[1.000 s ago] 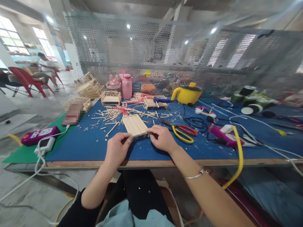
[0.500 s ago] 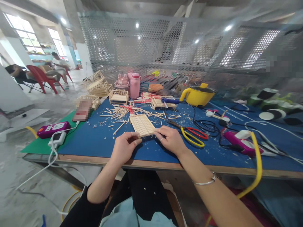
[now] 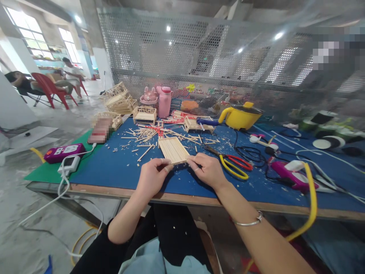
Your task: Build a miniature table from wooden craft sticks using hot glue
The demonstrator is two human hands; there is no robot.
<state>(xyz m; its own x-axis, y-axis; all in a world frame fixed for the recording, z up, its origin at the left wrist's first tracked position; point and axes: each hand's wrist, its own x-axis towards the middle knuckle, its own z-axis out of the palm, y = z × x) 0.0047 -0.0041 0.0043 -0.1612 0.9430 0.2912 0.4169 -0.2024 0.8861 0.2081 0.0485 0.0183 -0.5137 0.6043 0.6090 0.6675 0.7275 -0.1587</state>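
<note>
A flat panel of wooden sticks [image 3: 174,149], laid side by side, is held near the front of the blue table. My left hand [image 3: 154,175] pinches its near left corner between thumb and fingers. At the near right corner, my right hand [image 3: 207,170] grips the same panel. Behind it lies a pile of loose sticks [image 3: 148,133], some with red ends. Scissors [image 3: 232,163] with one red and one yellow handle rest to the right of my right hand. Small finished stick pieces stand farther back, among them a little bed-like frame [image 3: 145,115].
A blue glue gun [image 3: 208,121] lies against another stick frame [image 3: 196,125]. Beside it stands a yellow pot [image 3: 241,117]. Purple power strips [image 3: 293,175] with cables are at right, and a phone [image 3: 99,130] is at left. A pink bottle [image 3: 164,102] stands at the back.
The camera view has shifted slightly, so everything sits a little to the right. Both hands keep hold of the stick panel in nearly the same pose.
</note>
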